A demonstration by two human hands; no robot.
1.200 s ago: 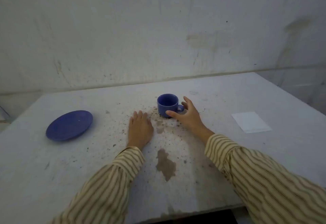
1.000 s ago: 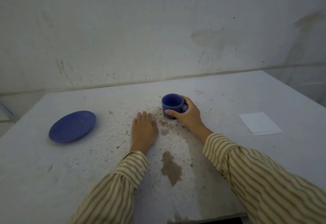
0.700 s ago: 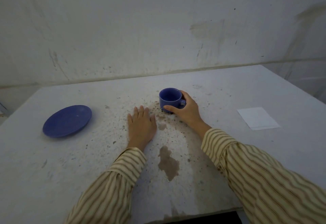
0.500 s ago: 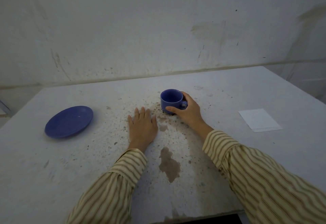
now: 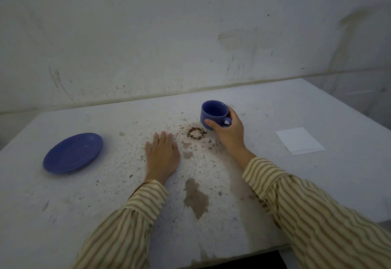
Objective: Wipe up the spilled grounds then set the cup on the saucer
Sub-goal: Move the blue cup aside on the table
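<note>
My right hand [image 5: 229, 132] grips the blue cup [image 5: 212, 114] by its handle side and holds it slightly raised and tilted, just right of a brown ring of grounds [image 5: 195, 133] on the white table [image 5: 317, 184]. More loose grounds are scattered around the ring. My left hand [image 5: 163, 155] lies flat, palm down, on the table left of the ring, holding nothing. The blue saucer [image 5: 73, 152] sits empty at the left of the table.
A folded white napkin [image 5: 299, 140] lies at the right of the table. A brown stain [image 5: 195, 197] marks the table near the front edge. A stained white wall [image 5: 190, 36] rises directly behind the table.
My right hand closed on the cup and lifted it up and to the right, uncovering a ring of grounds where it stood. My left hand stayed flat.
</note>
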